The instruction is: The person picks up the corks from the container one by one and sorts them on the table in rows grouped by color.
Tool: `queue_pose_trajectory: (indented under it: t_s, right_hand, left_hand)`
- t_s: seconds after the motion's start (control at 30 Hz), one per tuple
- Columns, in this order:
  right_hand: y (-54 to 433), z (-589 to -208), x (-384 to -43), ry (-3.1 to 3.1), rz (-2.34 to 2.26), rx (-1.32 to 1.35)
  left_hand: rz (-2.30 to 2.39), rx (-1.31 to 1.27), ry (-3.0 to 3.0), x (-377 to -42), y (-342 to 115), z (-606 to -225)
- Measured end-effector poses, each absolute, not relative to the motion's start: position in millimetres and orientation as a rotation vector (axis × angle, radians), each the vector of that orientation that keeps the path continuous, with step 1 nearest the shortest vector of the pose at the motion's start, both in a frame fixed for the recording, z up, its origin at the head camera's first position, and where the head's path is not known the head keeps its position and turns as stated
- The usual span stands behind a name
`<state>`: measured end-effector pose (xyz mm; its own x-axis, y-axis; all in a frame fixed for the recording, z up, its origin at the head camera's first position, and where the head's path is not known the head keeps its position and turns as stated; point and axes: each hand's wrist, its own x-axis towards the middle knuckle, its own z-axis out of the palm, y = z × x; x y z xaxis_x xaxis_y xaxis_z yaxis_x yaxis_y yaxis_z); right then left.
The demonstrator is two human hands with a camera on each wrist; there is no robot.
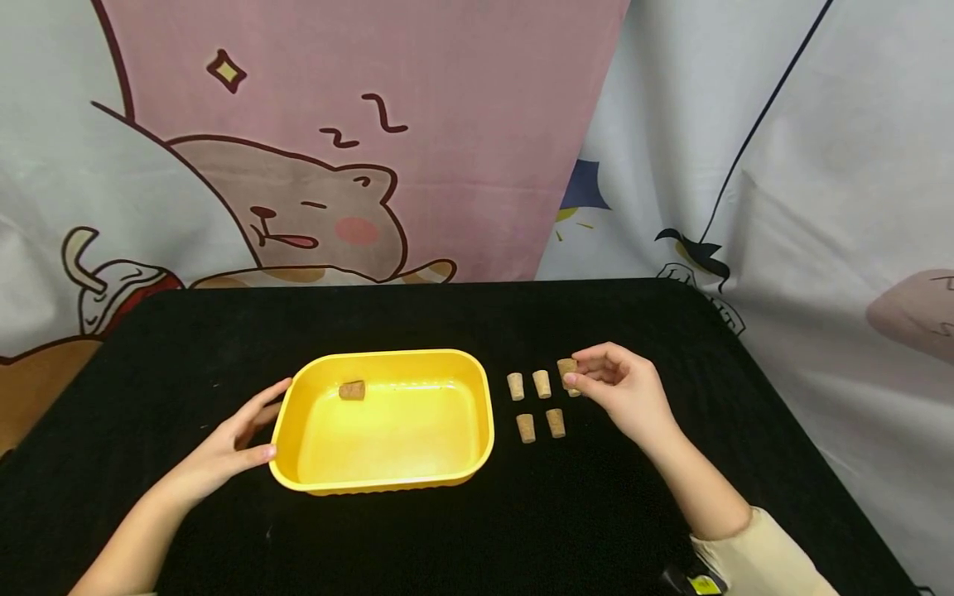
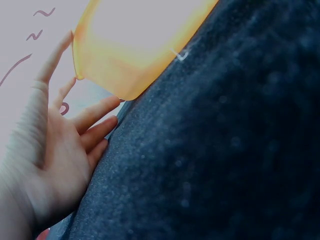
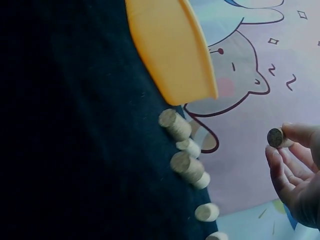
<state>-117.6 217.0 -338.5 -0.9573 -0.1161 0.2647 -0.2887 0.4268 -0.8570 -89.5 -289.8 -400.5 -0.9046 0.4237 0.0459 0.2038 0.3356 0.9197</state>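
Note:
Thumb and fingertip of my right hand [image 1: 622, 393] pinch a cork stopper [image 1: 566, 367], held up off the cloth in the right wrist view. Part of another cork [image 1: 574, 393] shows just below it. Several more tapered corks, such as the near one [image 1: 526, 428] and the far one [image 1: 542, 383], stand in loose rows left of that hand. A yellow plastic tub [image 1: 383, 482] sits at centre-left, with one cork [image 1: 352, 390] lying on its side near the back wall. My left hand [image 1: 224, 451] touches the tub's left rim with extended thumb and fingers spread.
Black cloth [image 1: 447, 546] covers the table. Behind it hangs a printed curtain [image 1: 477, 165] with a sleeping cartoon animal. A dark object with a yellow-green patch [image 1: 704, 585] lies by the right sleeve [image 1: 753, 555] at the front edge.

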Motion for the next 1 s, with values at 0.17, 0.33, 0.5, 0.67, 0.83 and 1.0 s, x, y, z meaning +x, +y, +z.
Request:
queue_pose_trajectory:
  t_s: [0.17, 0.33, 0.5, 0.67, 0.83, 1.0]
  right_hand:
    - [224.2, -348.4, -113.3, -2.563, 1.638, 0.231]
    - [230.0, -358.7, -108.3, -2.621, 1.679, 0.144]
    - [236.4, -368.0, -105.3, -2.658, 1.708, 0.112]
    - [242.2, -376.2, -105.0, -2.694, 1.736, 0.068]
    - [246.1, -383.4, -107.3, -2.715, 1.750, 0.082]
    - [249.2, -389.5, -111.3, -2.743, 1.736, 0.090]
  left_hand:
    - [1.609, 0.569, 2.389, -89.4, -289.8, -401.3]
    - [1.615, 0.569, 2.378, -89.5, -289.3, -400.8]
    - [1.615, 0.580, 2.377, -89.3, -289.6, -400.5]
    - [1.615, 0.587, 2.378, -89.5, -290.0, -400.4]
    - [1.615, 0.584, 2.379, -89.7, -290.3, -400.5]
    - [1.613, 0.586, 2.380, -90.0, -290.5, -400.5]
